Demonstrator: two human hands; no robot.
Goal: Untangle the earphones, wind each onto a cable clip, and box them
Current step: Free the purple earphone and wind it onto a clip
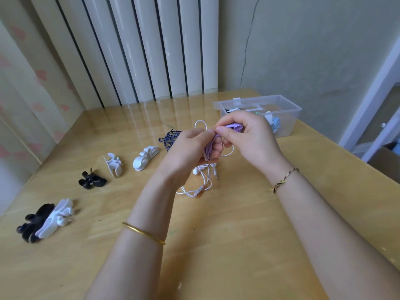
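My left hand [190, 148] grips a bundle of purple earphone cable [209, 150] wound over its fingers. My right hand [244, 135] pinches the same purple cable at the top, with a purple clip [234, 127] showing between its fingers. Below both hands a white earphone [202, 187] lies tangled on the wooden table [216, 234], its plugs pointing right. A dark blue earphone [170, 138] lies in a heap behind my left hand. A clear plastic box [287, 109] at the back right holds wound earphones.
Cable clips lie in a row on the left: a white one [145, 158], another white one [113, 164], a black one [92, 179], and a black and white pair [46, 220] near the front left. White radiator columns [140, 50] stand behind the table.
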